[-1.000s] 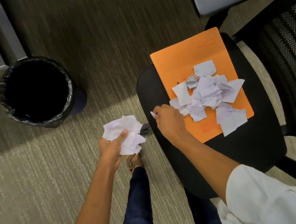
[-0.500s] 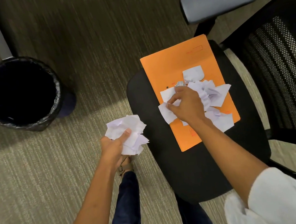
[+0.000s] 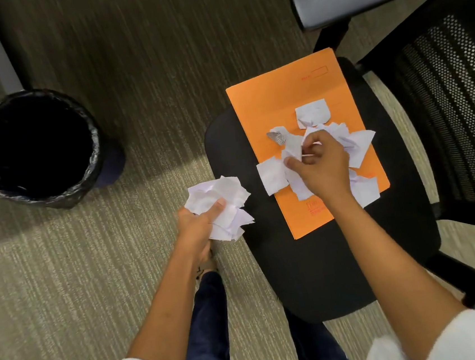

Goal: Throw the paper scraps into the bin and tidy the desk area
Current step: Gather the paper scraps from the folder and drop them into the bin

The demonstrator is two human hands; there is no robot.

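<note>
Head cam: my right hand (image 3: 322, 171) pinched scraps (image 3: 292, 156) on orange folder (image 3: 274, 99) w/ left hand (image 3: 198, 222) gripping crumpled wad (image 3: 221, 202) beside it.

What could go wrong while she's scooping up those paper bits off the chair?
The left hand already grips a loose bunch of scraps; pieces could slip onto the carpet on the way to the bin. The right hand is gathering scraps on the orange envelope, which may slide off the chair seat.
</note>
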